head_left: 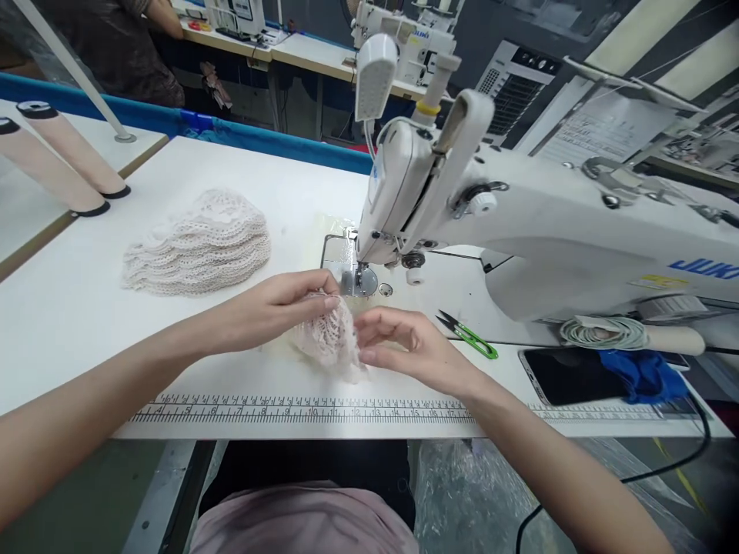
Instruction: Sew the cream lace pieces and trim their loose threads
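Observation:
A small piece of pale pink lace (330,338) lies bunched on the white table just in front of the sewing machine's needle (359,275). My left hand (277,306) rests on its upper edge, with the fingers closed in a pinch on the lace. At the lace's right edge my right hand (404,342) has curled fingers that pinch the fabric. The white sewing machine (519,223) stands behind and to the right of both hands.
A stack of the same lace pieces (199,245) sits at the left. Green thread snips (469,335) lie right of my right hand, then a phone (569,375) and blue cloth (643,375). Two thread cones (63,158) lie far left. A ruler strip (300,409) marks the table's front edge.

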Demonstrator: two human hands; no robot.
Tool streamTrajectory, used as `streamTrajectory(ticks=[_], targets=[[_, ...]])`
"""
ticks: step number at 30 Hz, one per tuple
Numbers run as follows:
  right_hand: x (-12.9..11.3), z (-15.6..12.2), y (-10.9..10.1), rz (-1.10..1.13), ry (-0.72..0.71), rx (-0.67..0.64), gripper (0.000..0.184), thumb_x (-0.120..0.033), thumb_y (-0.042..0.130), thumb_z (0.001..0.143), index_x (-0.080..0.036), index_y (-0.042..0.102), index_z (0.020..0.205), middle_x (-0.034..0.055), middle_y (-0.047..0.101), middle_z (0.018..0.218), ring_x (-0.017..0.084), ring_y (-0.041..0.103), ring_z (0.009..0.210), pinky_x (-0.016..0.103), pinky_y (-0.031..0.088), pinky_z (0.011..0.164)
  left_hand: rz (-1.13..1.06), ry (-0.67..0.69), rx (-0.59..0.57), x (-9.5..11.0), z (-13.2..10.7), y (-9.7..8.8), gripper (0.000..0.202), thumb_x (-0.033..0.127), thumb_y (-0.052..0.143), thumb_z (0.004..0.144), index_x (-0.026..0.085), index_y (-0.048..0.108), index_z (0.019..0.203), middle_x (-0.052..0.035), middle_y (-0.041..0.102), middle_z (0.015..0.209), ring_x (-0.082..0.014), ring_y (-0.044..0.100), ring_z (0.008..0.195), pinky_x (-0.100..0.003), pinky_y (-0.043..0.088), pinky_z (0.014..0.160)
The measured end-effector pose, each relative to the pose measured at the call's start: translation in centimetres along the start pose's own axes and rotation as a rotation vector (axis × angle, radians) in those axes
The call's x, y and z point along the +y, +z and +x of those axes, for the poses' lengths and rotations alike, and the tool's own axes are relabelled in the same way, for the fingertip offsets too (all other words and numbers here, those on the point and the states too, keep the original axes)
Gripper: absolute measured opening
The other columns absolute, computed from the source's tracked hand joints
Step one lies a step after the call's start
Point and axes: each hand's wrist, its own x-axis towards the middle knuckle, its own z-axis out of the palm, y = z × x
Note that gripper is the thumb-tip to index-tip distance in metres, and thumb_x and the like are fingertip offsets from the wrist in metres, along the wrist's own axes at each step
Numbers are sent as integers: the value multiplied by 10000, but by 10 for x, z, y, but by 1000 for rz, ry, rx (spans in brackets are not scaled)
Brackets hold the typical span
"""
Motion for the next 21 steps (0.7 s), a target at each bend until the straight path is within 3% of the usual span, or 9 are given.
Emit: streamTrajectory(ticks=[4, 6, 9, 12, 15, 18, 21], targets=[[-2, -3, 15, 187, 53, 9, 489, -589, 469, 950, -169, 718, 978, 67, 740, 823, 189, 706, 813, 352, 543, 781, -17, -73, 95, -5, -11, 11, 311, 528, 493, 950, 239, 586, 880, 46, 488, 683, -108, 409, 594, -241, 305, 535], [-4, -3, 22, 125, 57, 44, 448, -592, 594, 878, -177, 701, 1009, 70, 740, 890, 202, 705, 837, 355, 544, 769, 17, -100, 188, -2, -18, 18, 266, 501, 524, 937, 248, 589, 887, 63, 467, 604, -103, 387, 523, -235, 278, 483], [-8, -1, 36, -83, 26, 142, 487, -475, 811, 716, -217, 657, 1100, 65, 705, 1088, 207, 679, 924, 355, 545, 802, 203, -81, 336, 9, -29, 28, 200, 431, 540, 927, 248, 618, 911, 80, 440, 502, -98, 359, 432, -235, 254, 440], [-8, 4, 48, -129, -24, 163, 419, -409, 801, 744, -225, 654, 1092, 41, 698, 1038, 186, 659, 892, 349, 543, 817, 394, 4, 419, 18, -40, 32, 197, 373, 536, 925, 229, 668, 914, 71, 475, 490, -89, 345, 419, -238, 261, 457], [-6, 8, 52, 82, -28, 99, 242, -411, 683, 859, -197, 678, 974, 13, 694, 860, 156, 661, 781, 324, 556, 764, 369, 17, 411, 16, -48, 25, 236, 420, 545, 928, 238, 694, 905, 60, 556, 542, -90, 386, 441, -236, 285, 466], [-8, 10, 50, 225, 43, 41, 234, -415, 653, 883, -186, 698, 883, 7, 690, 813, 136, 661, 765, 278, 562, 738, 306, 2, 381, 7, -51, 10, 257, 470, 588, 902, 255, 719, 850, 42, 661, 683, -101, 491, 543, -234, 331, 508], [-12, 11, 51, 268, 113, 13, 240, -411, 644, 892, -186, 727, 885, 8, 697, 809, 128, 665, 768, 256, 575, 738, 214, -29, 322, -6, -52, -3, 252, 473, 632, 871, 248, 739, 829, 25, 678, 732, -114, 537, 608, -236, 362, 543]])
